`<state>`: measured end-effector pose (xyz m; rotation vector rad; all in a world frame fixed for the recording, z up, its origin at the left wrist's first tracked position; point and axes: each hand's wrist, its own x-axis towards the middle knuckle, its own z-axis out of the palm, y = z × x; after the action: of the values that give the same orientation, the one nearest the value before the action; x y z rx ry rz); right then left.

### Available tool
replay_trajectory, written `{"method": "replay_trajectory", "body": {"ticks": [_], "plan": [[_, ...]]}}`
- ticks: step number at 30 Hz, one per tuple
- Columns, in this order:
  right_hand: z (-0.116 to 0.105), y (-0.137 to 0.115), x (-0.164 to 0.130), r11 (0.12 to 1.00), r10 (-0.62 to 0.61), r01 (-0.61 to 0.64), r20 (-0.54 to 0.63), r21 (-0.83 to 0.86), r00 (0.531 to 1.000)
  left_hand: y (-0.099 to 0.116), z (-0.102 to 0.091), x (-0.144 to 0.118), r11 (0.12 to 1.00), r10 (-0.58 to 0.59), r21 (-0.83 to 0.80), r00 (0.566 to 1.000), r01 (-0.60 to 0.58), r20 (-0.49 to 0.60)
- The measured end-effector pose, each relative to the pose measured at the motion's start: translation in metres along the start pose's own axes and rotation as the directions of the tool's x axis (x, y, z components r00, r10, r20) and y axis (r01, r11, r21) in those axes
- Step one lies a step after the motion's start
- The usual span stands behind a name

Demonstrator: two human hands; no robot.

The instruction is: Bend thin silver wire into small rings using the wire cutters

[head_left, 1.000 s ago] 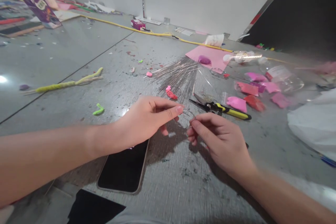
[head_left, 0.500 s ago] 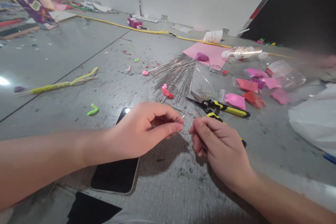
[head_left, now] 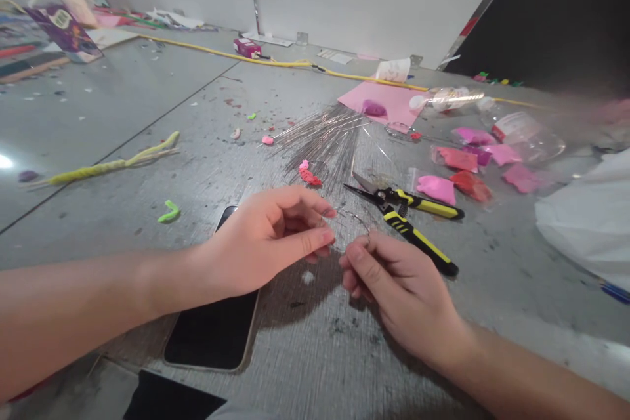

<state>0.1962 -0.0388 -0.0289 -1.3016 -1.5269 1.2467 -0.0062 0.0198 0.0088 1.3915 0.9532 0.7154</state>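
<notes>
Wire point(head_left: 352, 218) thin, curved, mid-floor, pinched between left hand point(head_left: 268, 236) and right hand point(head_left: 394, 282). Cutters point(head_left: 413, 210) just beyond. Phone point(head_left: 216, 321) under left wrist. No legible writing.

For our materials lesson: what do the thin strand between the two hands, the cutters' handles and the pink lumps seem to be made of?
Thin strand: probably bare metal wire, grey and glinting, holding a bent curve between left hand and right hand.
Cutters' handles: likely plastic or rubber grips, matte yellow and black.
Pink lumps: seemingly soft clay or dough, dull and irregular, apparently in clear wrap.
</notes>
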Motion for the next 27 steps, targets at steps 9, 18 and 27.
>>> {"method": "replay_trajectory", "body": {"ticks": [9,18,27], "plan": [[-0.002,-0.005,0.003,0.999,0.020,-0.020,0.011,-0.036,1.000,-0.001,0.001,-0.008,0.991,0.070,0.109,0.997,-0.073,0.029],[-0.010,-0.011,0.008,0.386,-0.654,0.386,0.046,-0.838,0.755,-0.005,0.001,-0.005,0.999,-0.002,0.036,0.999,0.003,-0.043],[-0.024,0.003,0.025,0.350,-0.574,0.476,0.217,-0.807,0.789,-0.006,0.000,0.001,0.994,-0.027,0.100,0.999,0.031,-0.043]]}}
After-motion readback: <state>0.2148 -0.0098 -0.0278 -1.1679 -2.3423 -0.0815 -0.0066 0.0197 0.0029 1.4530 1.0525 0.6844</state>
